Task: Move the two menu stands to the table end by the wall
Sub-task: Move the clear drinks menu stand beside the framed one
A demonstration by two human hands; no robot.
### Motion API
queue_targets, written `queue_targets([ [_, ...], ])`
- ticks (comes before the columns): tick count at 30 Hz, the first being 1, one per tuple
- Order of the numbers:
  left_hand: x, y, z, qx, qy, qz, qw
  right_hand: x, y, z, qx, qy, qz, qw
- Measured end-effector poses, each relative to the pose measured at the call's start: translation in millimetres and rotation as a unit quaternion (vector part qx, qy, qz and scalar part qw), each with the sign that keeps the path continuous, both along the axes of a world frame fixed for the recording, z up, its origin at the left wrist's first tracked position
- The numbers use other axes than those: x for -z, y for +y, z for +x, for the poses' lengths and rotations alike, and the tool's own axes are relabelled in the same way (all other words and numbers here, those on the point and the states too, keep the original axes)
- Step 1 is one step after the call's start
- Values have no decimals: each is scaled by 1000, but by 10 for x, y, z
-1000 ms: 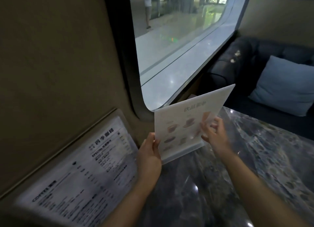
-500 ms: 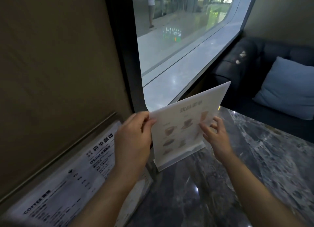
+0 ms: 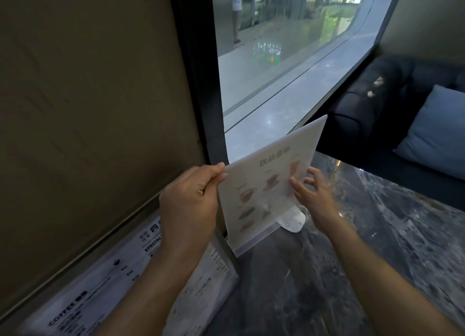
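The drinks menu stand point(image 3: 269, 184) stands upright on the dark marble table point(image 3: 377, 247), at the end by the tan wall point(image 3: 88, 96) and the window frame point(image 3: 201, 84); its clear base rests on the tabletop, its long edge runs from near-left to far-right, away from the wall and toward the sofa, and its printed face, with pictures of cups and food, is turned toward the camera; the top far corner rises highest against the window point(image 3: 276, 71).

The left hand point(image 3: 191, 202) pinches the sheet's upper near corner between thumb and forefinger, clenched on it; the right hand point(image 3: 314, 194) is at the sheet's far side edge, fingers spread and lightly curled, one fingertip on the printed face; whether it truly grips the edge cannot be told.

The coffee menu stand point(image 3: 95, 293), black print on white, leans back against the wall at the table's near-left edge, its long side along the wall, its face tilted up; the left forearm crosses in front of it; the two stands are just beside one another, and whether they touch is hidden by the arm.

A dark sofa point(image 3: 364, 104) with a blue cushion point(image 3: 437, 129) lies beyond the table's far side.
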State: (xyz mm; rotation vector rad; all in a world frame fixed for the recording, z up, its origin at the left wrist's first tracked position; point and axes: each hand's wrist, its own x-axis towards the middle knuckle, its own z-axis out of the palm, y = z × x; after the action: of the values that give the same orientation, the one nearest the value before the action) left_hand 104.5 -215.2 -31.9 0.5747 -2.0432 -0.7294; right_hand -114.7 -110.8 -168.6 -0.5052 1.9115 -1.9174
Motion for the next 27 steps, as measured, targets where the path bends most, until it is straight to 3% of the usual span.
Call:
queue_targets([
  [15, -5, -66, 110, -25, -33, -56, 998, -82, -291, -32, -97, 4, 10, 995],
  [27, -20, -47, 130, -37, -38, -67, 996, -30, -340, 1, -98, -10, -10, 995],
])
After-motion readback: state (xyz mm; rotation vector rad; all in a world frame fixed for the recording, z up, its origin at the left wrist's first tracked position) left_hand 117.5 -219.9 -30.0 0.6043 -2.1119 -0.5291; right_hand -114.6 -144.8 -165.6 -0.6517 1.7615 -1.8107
